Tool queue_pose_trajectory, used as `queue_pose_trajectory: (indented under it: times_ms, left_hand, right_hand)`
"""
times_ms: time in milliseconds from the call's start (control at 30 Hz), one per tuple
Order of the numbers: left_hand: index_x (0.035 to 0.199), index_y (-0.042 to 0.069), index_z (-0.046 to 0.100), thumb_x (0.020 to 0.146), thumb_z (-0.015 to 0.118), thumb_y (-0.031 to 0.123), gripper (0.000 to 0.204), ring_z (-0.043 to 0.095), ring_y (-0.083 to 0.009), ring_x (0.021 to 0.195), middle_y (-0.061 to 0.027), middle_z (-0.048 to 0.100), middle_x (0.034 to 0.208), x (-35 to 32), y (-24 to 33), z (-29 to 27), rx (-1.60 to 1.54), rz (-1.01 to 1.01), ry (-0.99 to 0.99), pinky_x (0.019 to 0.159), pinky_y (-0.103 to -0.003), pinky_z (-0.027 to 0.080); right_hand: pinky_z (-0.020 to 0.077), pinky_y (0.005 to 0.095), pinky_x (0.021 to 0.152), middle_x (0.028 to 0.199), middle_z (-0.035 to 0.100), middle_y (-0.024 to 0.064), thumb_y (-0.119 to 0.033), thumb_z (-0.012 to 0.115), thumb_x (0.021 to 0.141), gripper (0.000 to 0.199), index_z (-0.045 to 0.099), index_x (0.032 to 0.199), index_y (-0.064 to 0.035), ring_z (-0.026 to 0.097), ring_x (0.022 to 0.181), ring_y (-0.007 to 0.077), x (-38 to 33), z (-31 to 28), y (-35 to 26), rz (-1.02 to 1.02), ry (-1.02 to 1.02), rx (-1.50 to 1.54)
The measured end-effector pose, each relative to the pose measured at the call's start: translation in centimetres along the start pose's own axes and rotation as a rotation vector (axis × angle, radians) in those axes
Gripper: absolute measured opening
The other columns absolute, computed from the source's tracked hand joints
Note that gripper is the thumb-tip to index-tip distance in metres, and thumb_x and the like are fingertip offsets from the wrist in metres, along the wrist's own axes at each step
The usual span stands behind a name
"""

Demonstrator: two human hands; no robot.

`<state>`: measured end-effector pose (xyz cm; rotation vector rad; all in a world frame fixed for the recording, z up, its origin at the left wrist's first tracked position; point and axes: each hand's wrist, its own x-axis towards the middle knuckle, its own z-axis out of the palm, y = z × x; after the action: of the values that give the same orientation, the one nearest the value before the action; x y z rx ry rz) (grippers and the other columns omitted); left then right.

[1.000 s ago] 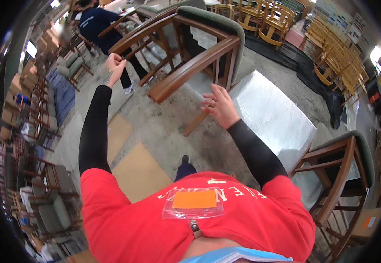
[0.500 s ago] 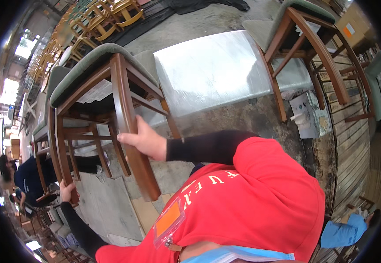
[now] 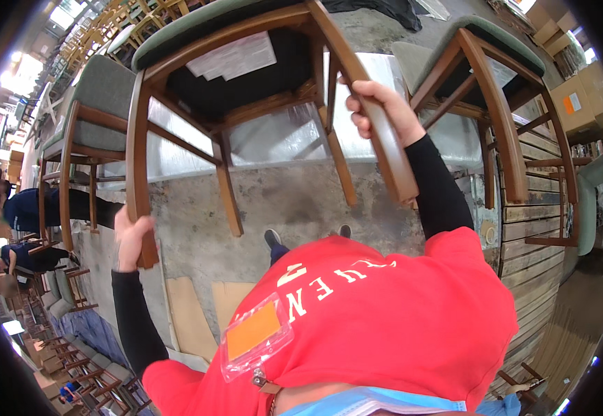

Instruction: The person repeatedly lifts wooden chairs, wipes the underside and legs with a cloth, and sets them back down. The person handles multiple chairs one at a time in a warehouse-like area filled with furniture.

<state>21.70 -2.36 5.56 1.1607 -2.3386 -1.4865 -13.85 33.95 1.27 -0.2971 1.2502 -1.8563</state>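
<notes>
In front of me, a brown wooden chair (image 3: 225, 40) with a grey-green padded seat is held tilted, its dark underside turned toward me. A white printed sheet (image 3: 235, 55) is fixed to that underside. My left hand (image 3: 132, 237) is closed round the lower part of the left near leg (image 3: 137, 152). Round the right near leg (image 3: 397, 166), my right hand (image 3: 390, 114) is wrapped at about mid-length, fingers curled over it. The chair's other two legs point down past a low, shiny wrapped surface (image 3: 274, 139). The chair's backrest is hidden.
Similar chairs stand at the right (image 3: 485, 55) and the left (image 3: 97, 132). A slatted wooden platform (image 3: 534, 270) and cardboard boxes (image 3: 582, 104) lie along the right. Flat cardboard (image 3: 190, 315) covers some floor. A person in dark clothes (image 3: 24, 208) is at the far left.
The held chair has shifted right, from my left side to straight ahead, and more of its underside shows. My right arm has swung outward and up. Both hands still grip the legs.
</notes>
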Motion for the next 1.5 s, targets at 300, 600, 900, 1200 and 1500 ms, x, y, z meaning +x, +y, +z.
queue_pose_trajectory:
  times_ms: [300, 600, 900, 1200, 1500]
  left_hand:
    - [0.092, -0.003, 0.056, 0.081, 0.068, 0.020, 0.028, 0.059, -0.0176, 0.052, -0.0078, 0.057, 0.071, 5.8, 10.9, 11.9, 0.106, 0.070, -0.151, 0.044, -0.033, 0.051]
    - [0.095, 0.000, 0.056, 0.083, 0.069, 0.023, 0.030, 0.060, -0.0194, 0.051, -0.0086, 0.058, 0.072, 8.7, 13.9, 14.2, 0.120, 0.092, -0.216, 0.042, -0.033, 0.052]
    - [0.105, 0.003, 0.057, 0.090, 0.066, 0.024, 0.028, 0.059, -0.0171, 0.057, -0.0070, 0.058, 0.080, 8.7, 12.3, 13.6, 0.047, 0.122, -0.253, 0.045, -0.030, 0.052]
    - [0.115, 0.002, 0.062, 0.089, 0.064, 0.021, 0.033, 0.055, -0.0128, 0.058, -0.0020, 0.057, 0.074, 10.3, 12.8, 13.3, 0.030, 0.232, -0.220, 0.045, -0.029, 0.048]
    - [0.121, 0.001, 0.062, 0.087, 0.062, 0.015, 0.037, 0.055, -0.0134, 0.052, -0.0010, 0.055, 0.072, 5.2, 16.2, 14.6, 0.191, 0.027, -0.134, 0.045, -0.030, 0.049]
  right_hand:
    - [0.0465, 0.0235, 0.048, 0.084, 0.060, 0.0037, -0.032, 0.056, 0.098, 0.035, 0.057, 0.118, -0.0040, 0.055, 0.057, 0.0086, -3.9, -13.3, -5.6, -0.186, 0.044, 0.166]
    - [0.0465, 0.0201, 0.052, 0.088, 0.057, 0.0034, -0.039, 0.055, 0.101, 0.049, 0.051, 0.128, 0.0009, 0.053, 0.062, 0.0074, -4.8, -15.8, -6.4, -0.291, -0.050, 0.289]
    - [0.0489, 0.0272, 0.046, 0.071, 0.061, 0.0015, -0.035, 0.067, 0.097, 0.030, 0.065, 0.090, -0.0052, 0.058, 0.049, 0.0123, -7.0, -16.1, 8.3, -0.191, 0.490, 0.043]
    - [0.0557, 0.0437, 0.083, 0.095, 0.073, 0.0225, -0.022, 0.067, 0.083, 0.034, 0.069, 0.111, -0.0016, 0.073, 0.085, 0.0338, -7.6, -38.8, 12.8, -0.015, 1.076, -0.684]
    - [0.0474, 0.0498, 0.104, 0.150, 0.043, 0.0245, -0.014, 0.057, 0.087, 0.054, 0.055, 0.140, -0.0230, 0.037, 0.140, 0.0467, 5.6, -40.6, 12.2, 0.088, 0.630, -1.445]
